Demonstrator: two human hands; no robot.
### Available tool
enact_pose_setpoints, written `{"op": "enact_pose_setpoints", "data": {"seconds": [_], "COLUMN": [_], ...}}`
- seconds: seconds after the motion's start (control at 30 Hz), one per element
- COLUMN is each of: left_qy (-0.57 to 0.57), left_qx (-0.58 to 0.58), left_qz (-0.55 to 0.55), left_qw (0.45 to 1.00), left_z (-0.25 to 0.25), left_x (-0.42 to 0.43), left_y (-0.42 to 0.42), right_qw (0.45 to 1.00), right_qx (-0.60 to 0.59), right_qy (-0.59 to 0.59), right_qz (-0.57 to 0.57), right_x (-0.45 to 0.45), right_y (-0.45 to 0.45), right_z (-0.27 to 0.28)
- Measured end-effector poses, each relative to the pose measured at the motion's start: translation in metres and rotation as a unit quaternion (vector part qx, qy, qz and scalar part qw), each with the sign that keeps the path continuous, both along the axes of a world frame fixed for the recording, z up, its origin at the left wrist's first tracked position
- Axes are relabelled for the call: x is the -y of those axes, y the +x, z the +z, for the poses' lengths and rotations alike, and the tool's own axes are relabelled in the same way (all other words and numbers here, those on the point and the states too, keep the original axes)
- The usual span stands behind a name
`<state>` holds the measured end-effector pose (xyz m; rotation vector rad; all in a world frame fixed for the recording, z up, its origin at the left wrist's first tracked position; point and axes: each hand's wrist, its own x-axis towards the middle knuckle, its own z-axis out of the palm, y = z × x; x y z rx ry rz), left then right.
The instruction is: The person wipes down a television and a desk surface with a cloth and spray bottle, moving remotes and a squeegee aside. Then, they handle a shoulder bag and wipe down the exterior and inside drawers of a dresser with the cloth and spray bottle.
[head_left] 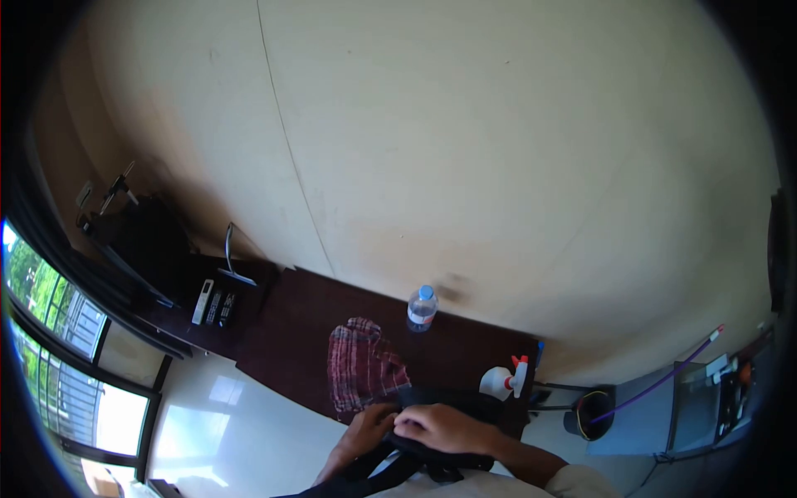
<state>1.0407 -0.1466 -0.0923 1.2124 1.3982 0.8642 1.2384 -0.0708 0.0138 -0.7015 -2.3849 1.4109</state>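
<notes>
My left hand [365,433] and my right hand [440,427] are close together at the table's near edge, both closed on a black bag with straps [444,456]. Their fingertips meet at the bag's upper left part, and what they pinch there is too small to make out. Just beyond my left hand lies a crumpled red plaid cloth [363,367] on the dark table [290,349]. To the right of the bag, a white spray bottle with a red trigger [501,382] rests on the tabletop. A clear water bottle with a blue cap [421,311] stands upright near the wall.
Several remote controls [213,305] lie on a dark stand at the left, beside a large black object [145,245]. At the right are a black bucket [579,422], a purple pole [656,380] and a glass-fronted cabinet [696,407]. Windows [75,311] line the far left.
</notes>
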Motion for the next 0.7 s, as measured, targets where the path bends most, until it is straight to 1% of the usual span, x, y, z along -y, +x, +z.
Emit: {"op": "enact_pose_setpoints", "data": {"seconds": [0.03,0.07,0.17,0.27,0.3,0.37,0.4,0.43,0.5,0.53,0.57,0.67,0.7], "left_qy": [0.008,0.015,-0.022,-0.052,-0.059,-0.047,-0.043,-0.080,-0.098,-0.106,-0.098,-0.072,-0.077], "left_qx": [0.020,0.039,-0.021,-0.064,-0.076,-0.029,-0.005,0.055,0.077,0.089,0.078,0.113,0.149], "left_qz": [-0.020,-0.040,-0.013,0.008,0.012,0.007,0.005,0.032,0.023,0.018,0.017,0.008,0.001], "left_qw": [1.000,0.998,0.999,0.997,0.995,0.998,0.999,0.995,0.992,0.990,0.992,0.991,0.986], "left_z": [-0.016,-0.012,0.019,0.026,0.026,0.010,0.004,0.026,0.044,0.048,0.050,0.056,0.052], "left_x": [-0.001,-0.004,-0.005,-0.005,-0.004,-0.005,-0.002,-0.005,-0.008,-0.009,-0.011,-0.017,-0.017], "left_y": [-0.005,-0.008,-0.015,-0.021,-0.022,-0.026,-0.027,-0.023,-0.024,-0.024,-0.022,-0.021,-0.023], "right_qw": [0.997,0.987,0.956,0.958,0.955,0.947,0.951,0.954,0.962,0.960,0.958,0.956,0.955], "right_qx": [0.077,0.152,0.225,0.218,0.241,0.287,0.277,0.267,0.233,0.237,0.242,0.247,0.254], "right_qy": [0.019,0.037,0.186,0.189,0.174,0.141,0.138,0.135,0.140,0.146,0.151,0.156,0.153], "right_qz": [-0.017,-0.034,-0.024,-0.007,0.001,0.020,0.022,0.024,0.023,0.019,0.014,-0.004,-0.008], "right_x": [0.004,0.009,0.018,0.013,0.011,0.002,0.000,-0.004,-0.013,-0.016,-0.017,-0.013,-0.012], "right_y": [-0.013,-0.024,-0.041,-0.048,-0.051,-0.058,-0.059,-0.060,-0.057,-0.057,-0.057,-0.053,-0.052], "right_z": [0.007,0.013,-0.004,-0.014,-0.012,0.001,-0.001,-0.006,0.002,0.003,0.003,-0.008,-0.008]}}
